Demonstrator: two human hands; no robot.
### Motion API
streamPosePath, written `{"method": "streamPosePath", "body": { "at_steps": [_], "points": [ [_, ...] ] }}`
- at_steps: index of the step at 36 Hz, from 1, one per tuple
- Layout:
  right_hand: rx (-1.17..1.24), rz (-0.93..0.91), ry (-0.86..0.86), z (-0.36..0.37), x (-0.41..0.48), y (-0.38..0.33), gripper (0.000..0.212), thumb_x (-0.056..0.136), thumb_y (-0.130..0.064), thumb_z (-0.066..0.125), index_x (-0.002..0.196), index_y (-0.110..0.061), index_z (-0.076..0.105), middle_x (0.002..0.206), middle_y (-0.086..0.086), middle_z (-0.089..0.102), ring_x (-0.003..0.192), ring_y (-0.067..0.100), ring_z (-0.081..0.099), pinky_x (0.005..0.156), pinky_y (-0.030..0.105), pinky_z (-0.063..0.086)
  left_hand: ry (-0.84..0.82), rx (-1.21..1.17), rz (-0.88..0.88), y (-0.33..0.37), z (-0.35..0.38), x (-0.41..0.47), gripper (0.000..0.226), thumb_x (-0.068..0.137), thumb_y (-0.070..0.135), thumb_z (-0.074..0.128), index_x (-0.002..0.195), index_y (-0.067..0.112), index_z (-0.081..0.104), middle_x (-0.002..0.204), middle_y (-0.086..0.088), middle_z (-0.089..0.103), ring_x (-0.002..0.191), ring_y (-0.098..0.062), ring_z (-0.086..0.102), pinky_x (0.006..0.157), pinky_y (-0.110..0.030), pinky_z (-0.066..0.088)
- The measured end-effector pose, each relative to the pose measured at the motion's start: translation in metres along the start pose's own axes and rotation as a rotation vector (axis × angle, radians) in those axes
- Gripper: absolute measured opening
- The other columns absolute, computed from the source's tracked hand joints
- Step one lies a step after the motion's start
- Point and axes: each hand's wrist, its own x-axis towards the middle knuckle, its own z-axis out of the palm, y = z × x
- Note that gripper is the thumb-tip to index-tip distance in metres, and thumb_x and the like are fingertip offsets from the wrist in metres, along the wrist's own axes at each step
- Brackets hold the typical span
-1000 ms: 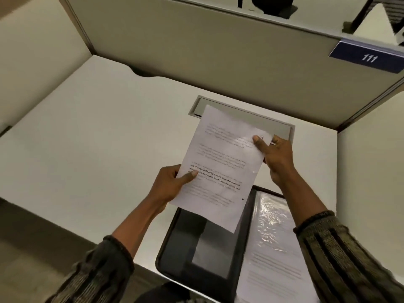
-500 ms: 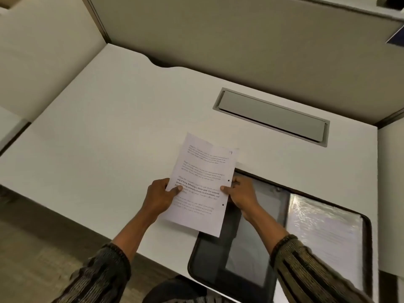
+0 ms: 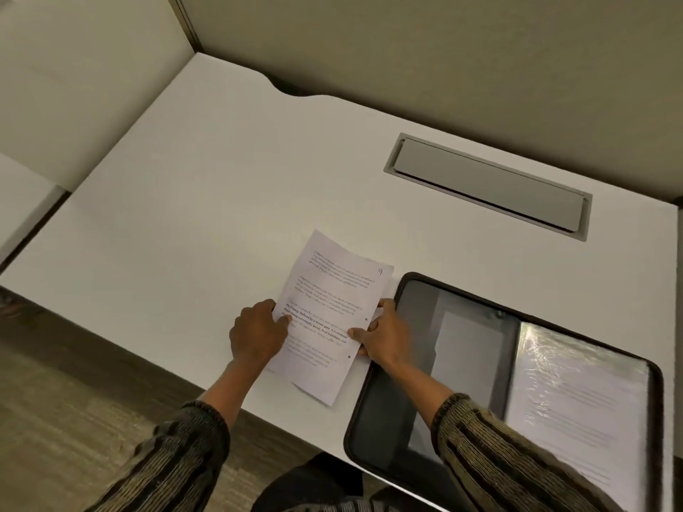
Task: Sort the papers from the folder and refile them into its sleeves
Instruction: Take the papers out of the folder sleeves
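Paper, numbered 9, is pinched at its side edges by curled fingers of the left hand and right hand. It is held low near the front edge of the surface, just beside the open folder at the front right corner. One filled sleeve is seen. Sorting is judged early, with refiling largely outstanding. Beige partitions enclose the surface, and a grey hatch is set near its back edge.

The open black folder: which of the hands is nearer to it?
Right. The right hand pinches the printed sheet beside the folder, at its left rim; the left hand holds the sheet's opposite edge, farther away.
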Motion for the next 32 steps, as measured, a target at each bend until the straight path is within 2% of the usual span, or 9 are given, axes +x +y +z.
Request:
{"method": "streamPosePath", "body": {
  "at_steps": [4,8,10,12,16,20,24,28,32],
  "points": [
    [-0.068,-0.087,0.042,0.006,-0.004,0.006,0.090,0.087,-0.008,0.084,0.154,-0.021,0.025,0.124,0.002,0.069,0.093,0.012,0.068,0.058,0.012,0.055,-0.005,0.128,0.036,-0.003,0.001,-0.004,0.023,0.100,0.041,0.066,0.097,0.018,0.063,0.094,0.001,0.072,0.079,-0.026,0.067,0.064,-0.032,0.045],
    [-0.242,-0.193,0.110,0.010,-0.005,0.013,0.112,0.087,-0.014,0.083,0.166,-0.029,0.005,0.155,-0.002,0.035,0.121,0.013,0.053,0.098,0.028,0.055,0.020,0.128,0.044,0.002,0.003,-0.009,0.045,0.095,0.034,0.077,0.126,0.011,0.055,0.120,-0.008,0.065,0.105,-0.032,0.068,0.078,-0.041,0.053],
    [-0.413,-0.210,0.118,0.013,-0.009,0.013,0.102,0.093,-0.015,0.078,0.166,-0.022,0.007,0.154,0.001,0.023,0.113,0.015,0.054,0.091,0.029,0.057,0.070,0.150,0.101,0.002,0.007,-0.011,0.071,0.089,0.028,0.083,0.143,0.004,0.045,0.133,-0.015,0.058,0.118,-0.034,0.061,0.090,-0.046,0.054],
    [-0.598,-0.281,0.151,0.016,-0.013,0.013,0.085,0.097,-0.018,0.073,0.164,-0.015,0.021,0.160,0.010,0.018,0.128,0.027,0.053,0.095,0.037,0.059,0.099,0.200,0.186,0.001,0.010,-0.013,0.085,0.087,0.026,0.083,0.153,0.001,0.036,0.148,-0.021,0.049,0.131,-0.038,0.053,0.103,-0.050,0.050],
    [-0.798,-0.381,0.139,0.021,-0.015,0.019,0.065,0.102,-0.030,0.065,0.157,-0.007,0.039,0.166,0.020,0.024,0.146,0.035,0.036,0.111,0.046,0.050,0.056,0.194,0.290,0.002,0.015,-0.016,0.080,0.100,0.038,0.067,0.161,0.005,0.029,0.169,-0.019,0.028,0.154,-0.036,0.032,0.122,-0.051,0.034],
    [-0.933,-0.404,0.112,0.024,-0.016,0.022,0.070,0.106,-0.043,0.054,0.161,-0.005,0.033,0.168,0.022,0.024,0.152,0.038,0.029,0.122,0.048,0.034,-0.046,0.255,0.357,-0.005,0.027,-0.018,0.091,0.101,0.058,0.059,0.166,0.005,0.022,0.175,-0.018,0.013,0.162,-0.034,0.014,0.130,-0.048,0.016],
    [-0.932,-0.389,0.071,0.023,-0.015,0.019,0.073,0.107,-0.046,0.050,0.164,-0.008,0.025,0.171,0.020,0.014,0.156,0.036,0.020,0.126,0.046,0.026,-0.042,0.266,0.369,-0.012,0.033,-0.021,0.092,0.102,0.060,0.054,0.167,0.006,0.019,0.176,-0.016,0.003,0.164,-0.033,0.005,0.132,-0.052,0.015],
    [-0.792,-0.403,0.050,0.011,-0.024,0.021,0.069,0.107,-0.042,0.053,0.163,-0.012,0.028,0.171,0.013,0.016,0.155,0.028,0.018,0.125,0.045,0.033,0.019,0.193,0.334,-0.003,0.032,-0.026,0.095,0.100,0.060,0.059,0.167,0.009,0.015,0.177,-0.014,0.004,0.164,-0.031,0.004,0.130,-0.049,0.013],
    [-0.661,-0.448,0.171,-0.013,-0.045,0.028,0.057,0.100,-0.032,0.065,0.152,-0.014,0.046,0.163,0.010,0.033,0.147,0.028,0.034,0.112,0.048,0.049,0.029,0.214,0.361,0.015,0.036,-0.038,0.072,0.100,0.048,0.065,0.153,0.005,0.043,0.171,-0.020,0.026,0.161,-0.037,0.018,0.129,-0.054,0.021]
  ]
}}
